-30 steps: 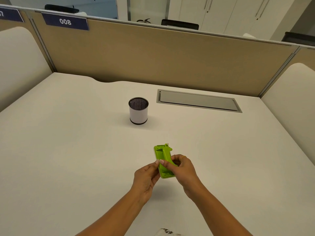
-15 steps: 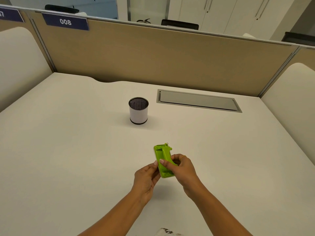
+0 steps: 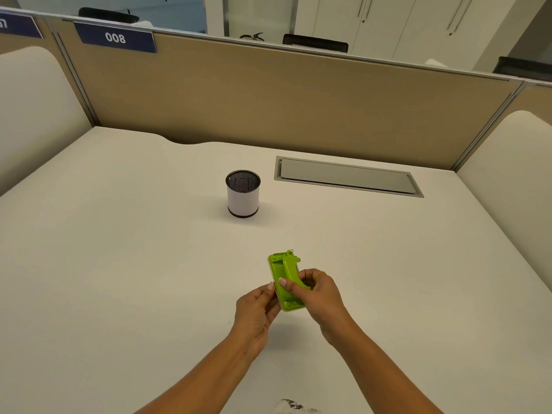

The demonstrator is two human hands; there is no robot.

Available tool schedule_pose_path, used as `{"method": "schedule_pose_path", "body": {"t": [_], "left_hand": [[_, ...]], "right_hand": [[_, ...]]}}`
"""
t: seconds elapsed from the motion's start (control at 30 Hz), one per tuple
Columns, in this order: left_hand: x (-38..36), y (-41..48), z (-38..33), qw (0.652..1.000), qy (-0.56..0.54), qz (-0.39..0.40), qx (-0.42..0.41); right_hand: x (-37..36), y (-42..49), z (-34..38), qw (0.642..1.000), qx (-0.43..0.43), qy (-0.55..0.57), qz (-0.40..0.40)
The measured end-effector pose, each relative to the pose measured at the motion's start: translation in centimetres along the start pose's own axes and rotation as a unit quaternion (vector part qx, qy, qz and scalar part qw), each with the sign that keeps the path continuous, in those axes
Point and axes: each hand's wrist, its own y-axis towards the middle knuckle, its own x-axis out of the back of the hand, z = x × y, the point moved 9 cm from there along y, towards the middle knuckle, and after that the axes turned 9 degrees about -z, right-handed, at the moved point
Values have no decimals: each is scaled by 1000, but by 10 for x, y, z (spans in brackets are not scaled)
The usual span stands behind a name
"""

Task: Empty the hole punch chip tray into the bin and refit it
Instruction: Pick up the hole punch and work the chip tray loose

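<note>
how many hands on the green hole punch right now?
2. The left hand holds the left edge of the hole punch; the right hand grips its lever from the right.

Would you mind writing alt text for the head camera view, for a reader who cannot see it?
A person's left hand and right hand hold a green hole punch at a white desk. Behind it stands a small round bin, with a grey hatch set into the desk beside it.

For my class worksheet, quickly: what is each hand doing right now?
Left hand: holds the green hole punch by its left edge.
Right hand: grips the same hole punch.
</note>
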Motion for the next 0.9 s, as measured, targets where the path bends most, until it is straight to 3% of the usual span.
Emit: {"method": "schedule_pose_path", "body": {"t": [0.27, 0.9], "left_hand": [[5, -2, 4, 1000, -19, -16, -3], [2, -6, 17, 998, 24, 36, 33]], "right_hand": [[-1, -1, -1, 1000, -14, 18, 2], [7, 2, -7, 999, -7, 16, -44]]}}
